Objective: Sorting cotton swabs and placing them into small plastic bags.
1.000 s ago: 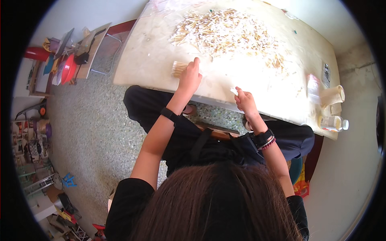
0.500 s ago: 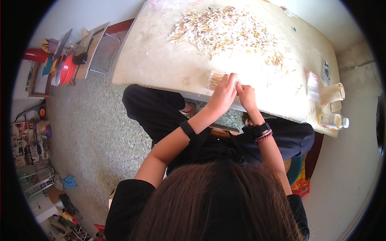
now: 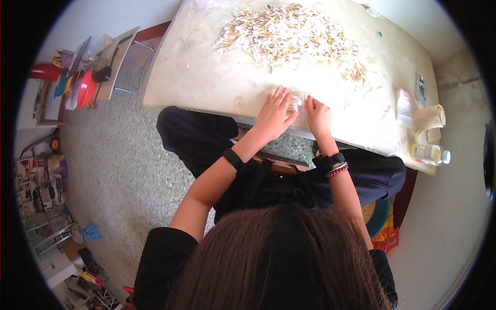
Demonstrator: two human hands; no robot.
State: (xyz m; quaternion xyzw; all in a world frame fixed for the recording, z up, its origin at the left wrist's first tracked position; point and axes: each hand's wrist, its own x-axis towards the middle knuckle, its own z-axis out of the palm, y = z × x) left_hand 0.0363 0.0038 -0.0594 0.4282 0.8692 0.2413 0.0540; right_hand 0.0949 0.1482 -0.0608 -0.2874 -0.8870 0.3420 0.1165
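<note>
A clear plastic bag of cotton swabs (image 3: pixel 293 105) lies flat near the front edge of the pale table (image 3: pixel 206 85). Across its left part rests my left hand (image 3: pixel 275 112), palm down with the fingers stretched out. My right hand (image 3: pixel 318 114) is closed at the bag's right end, thumb and fingers pinching the clear plastic there. Farther back on the table spreads a large loose heap of cotton swabs (image 3: pixel 294 39), with white tips and tan sticks. Strong glare washes out the tabletop around the bag.
At the table's right side are clear plastic bags (image 3: pixel 404 108), a beige roll (image 3: pixel 430 118) and a clear bottle (image 3: pixel 430 154) lying on its side. A teal basin (image 3: pixel 380 219) stands below the table at right. Far left, a red bowl (image 3: pixel 87 89) sits by a board.
My left hand has moved left and flattened onto the bag, its fingers now extended. The bag has shifted right, and the hands are farther apart.
</note>
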